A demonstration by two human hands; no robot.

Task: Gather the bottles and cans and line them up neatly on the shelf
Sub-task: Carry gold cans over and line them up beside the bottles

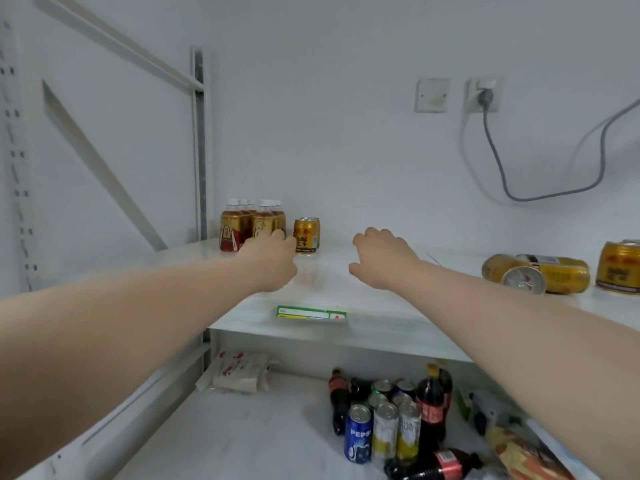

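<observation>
Several brown tea bottles (239, 225) with white caps stand grouped at the back left of the white shelf (381, 327). One gold can (307, 235) stands upright just right of them. My left hand (272, 259) hovers in front of the bottles and the can, fingers loosely curled, holding nothing. My right hand (381, 258) hangs over the shelf's middle, relaxed and empty. At the right, two gold cans (540, 273) lie on their sides, and another gold can (620, 266) stands at the frame's edge.
On the lower shelf (242, 438) stand cola bottles (431, 407), a Pepsi can (358, 433) and several slim cans; one cola bottle (436, 464) lies flat. A white packet (239, 372) lies at its back left. A grey cable (502, 168) hangs from a wall socket.
</observation>
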